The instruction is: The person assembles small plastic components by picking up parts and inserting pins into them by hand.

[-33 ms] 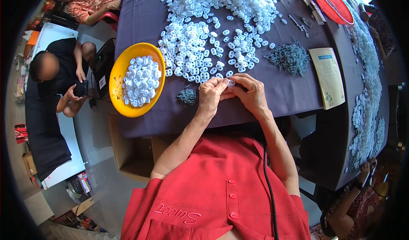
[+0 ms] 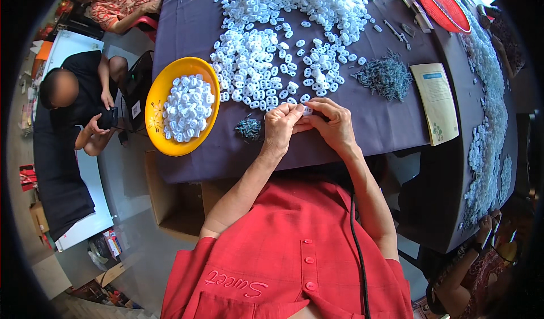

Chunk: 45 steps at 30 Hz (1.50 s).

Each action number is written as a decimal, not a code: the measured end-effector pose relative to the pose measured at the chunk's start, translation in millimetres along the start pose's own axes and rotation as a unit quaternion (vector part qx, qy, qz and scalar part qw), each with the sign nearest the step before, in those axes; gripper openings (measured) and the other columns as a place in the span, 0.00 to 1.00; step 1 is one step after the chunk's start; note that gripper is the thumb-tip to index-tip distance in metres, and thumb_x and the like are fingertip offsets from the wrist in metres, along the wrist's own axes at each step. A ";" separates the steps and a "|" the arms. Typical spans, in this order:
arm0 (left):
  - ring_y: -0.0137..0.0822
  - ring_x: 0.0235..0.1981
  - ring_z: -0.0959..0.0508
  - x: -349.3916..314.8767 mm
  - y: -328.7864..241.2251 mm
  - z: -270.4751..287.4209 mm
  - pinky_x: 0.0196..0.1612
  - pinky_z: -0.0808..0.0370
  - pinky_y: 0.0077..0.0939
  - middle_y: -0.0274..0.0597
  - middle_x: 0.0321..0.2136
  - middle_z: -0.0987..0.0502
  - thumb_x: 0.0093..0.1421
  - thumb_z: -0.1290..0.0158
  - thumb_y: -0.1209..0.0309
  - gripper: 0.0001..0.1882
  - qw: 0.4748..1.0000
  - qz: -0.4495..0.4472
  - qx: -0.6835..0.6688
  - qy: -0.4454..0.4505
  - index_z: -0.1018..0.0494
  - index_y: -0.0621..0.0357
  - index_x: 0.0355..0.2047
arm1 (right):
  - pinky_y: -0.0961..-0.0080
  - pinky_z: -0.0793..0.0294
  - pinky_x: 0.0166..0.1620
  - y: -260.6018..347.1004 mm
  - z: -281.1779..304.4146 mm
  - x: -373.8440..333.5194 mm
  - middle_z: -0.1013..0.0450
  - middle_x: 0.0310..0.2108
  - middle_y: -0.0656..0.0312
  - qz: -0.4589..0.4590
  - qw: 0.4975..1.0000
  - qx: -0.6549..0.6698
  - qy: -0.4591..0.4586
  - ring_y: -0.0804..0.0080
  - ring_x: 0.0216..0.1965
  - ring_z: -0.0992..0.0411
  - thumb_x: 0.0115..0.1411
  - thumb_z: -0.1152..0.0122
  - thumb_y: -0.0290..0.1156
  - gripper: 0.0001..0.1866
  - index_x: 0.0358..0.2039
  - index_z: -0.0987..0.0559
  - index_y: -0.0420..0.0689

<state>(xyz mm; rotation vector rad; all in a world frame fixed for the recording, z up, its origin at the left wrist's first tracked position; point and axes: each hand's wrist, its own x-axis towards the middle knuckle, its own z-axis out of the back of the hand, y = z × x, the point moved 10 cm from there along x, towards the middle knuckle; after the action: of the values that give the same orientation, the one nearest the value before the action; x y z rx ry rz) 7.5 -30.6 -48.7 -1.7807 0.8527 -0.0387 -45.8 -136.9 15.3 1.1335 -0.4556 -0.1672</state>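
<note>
Close to the table's front edge, my left hand and my right hand meet, fingertips pinched on one small white oval plastic piece with dark marks. My fingers cover most of it. Just beyond lies a heap of similar white oval pieces, many showing two holes. Left of my left hand sits a small pile of thin grey-green screw-like pins. A larger pile of such pins is to the right, past my right hand. At the left, a yellow oval bowl holds many white pieces.
The table has a dark cloth. A cream booklet, a metal tool and a red basket lie to the right. Another table there bears more white pieces. People sit at the left and right; a cardboard box stands below.
</note>
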 end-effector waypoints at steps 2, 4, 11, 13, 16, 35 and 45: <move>0.32 0.26 0.22 -0.5 -0.7 -1.0 0.34 0.22 0.30 0.37 0.23 0.26 0.59 0.52 0.71 0.08 1.000 -0.001 0.000 -0.004 0.29 0.61 0.27 | 0.78 0.26 0.36 -2.0 0.2 0.1 0.26 0.35 0.57 0.000 1.000 0.003 -0.002 0.68 0.32 0.25 0.44 0.39 0.20 0.14 0.35 0.22 0.37; 0.32 0.26 0.22 -0.7 -1.3 -3.0 0.34 0.22 0.29 0.37 0.23 0.26 0.59 0.52 0.71 0.08 1.000 -0.002 0.001 -0.006 0.29 0.61 0.27 | 0.78 0.26 0.36 -2.1 1.7 0.5 0.26 0.34 0.57 0.000 1.000 0.006 -0.005 0.68 0.32 0.25 0.44 0.39 0.21 0.14 0.35 0.22 0.37; 0.25 0.23 0.25 -2.6 -8.7 -7.7 0.27 0.22 0.20 0.38 0.23 0.26 0.61 0.54 0.73 0.09 0.991 -0.086 0.098 -0.013 0.29 0.67 0.28 | 0.77 0.26 0.34 1.4 5.1 1.6 0.26 0.32 0.57 0.021 1.000 -0.006 -0.017 0.68 0.31 0.25 0.44 0.38 0.21 0.11 0.31 0.23 0.37; 0.25 0.23 0.25 -11.7 -21.5 -12.3 0.26 0.22 0.19 0.38 0.23 0.27 0.62 0.56 0.72 0.11 0.974 -0.142 0.177 -0.015 0.30 0.68 0.29 | 0.76 0.26 0.32 -1.2 1.9 0.3 0.26 0.32 0.57 0.031 0.999 -0.009 -0.014 0.66 0.31 0.26 0.42 0.37 0.22 0.09 0.27 0.24 0.38; 0.27 0.22 0.24 -13.6 -17.6 -6.4 0.24 0.22 0.19 0.40 0.25 0.26 0.63 0.57 0.72 0.10 0.980 -0.139 0.144 -0.010 0.30 0.67 0.31 | 0.75 0.27 0.30 1.4 -1.0 -0.5 0.27 0.33 0.57 0.040 0.999 -0.014 -0.017 0.65 0.29 0.26 0.40 0.35 0.23 0.09 0.23 0.27 0.38; 0.38 0.22 0.27 -73.5 -165.8 172.1 0.27 0.32 0.32 0.48 0.20 0.26 0.59 0.52 0.67 0.12 0.712 -0.267 0.554 -0.339 0.28 0.65 0.27 | 0.63 0.31 0.34 -22.3 113.5 13.0 0.29 0.28 0.54 -0.067 0.887 -0.421 -0.178 0.55 0.30 0.30 0.52 0.43 0.29 0.05 0.27 0.26 0.41; 0.35 0.19 0.29 -86.4 -182.5 156.9 0.23 0.34 0.29 0.45 0.17 0.28 0.56 0.47 0.67 0.11 0.723 -0.290 0.505 -0.371 0.29 0.63 0.23 | 0.63 0.31 0.36 -26.1 101.4 8.2 0.31 0.30 0.54 -0.062 0.900 -0.410 -0.139 0.54 0.33 0.30 0.53 0.48 0.23 0.06 0.33 0.28 0.41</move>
<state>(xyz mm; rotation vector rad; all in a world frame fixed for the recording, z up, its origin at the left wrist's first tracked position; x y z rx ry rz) 105.5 170.3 75.4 -0.7774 -0.3519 -0.1529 -79.7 -235.3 28.8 0.3007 -0.4952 -0.5804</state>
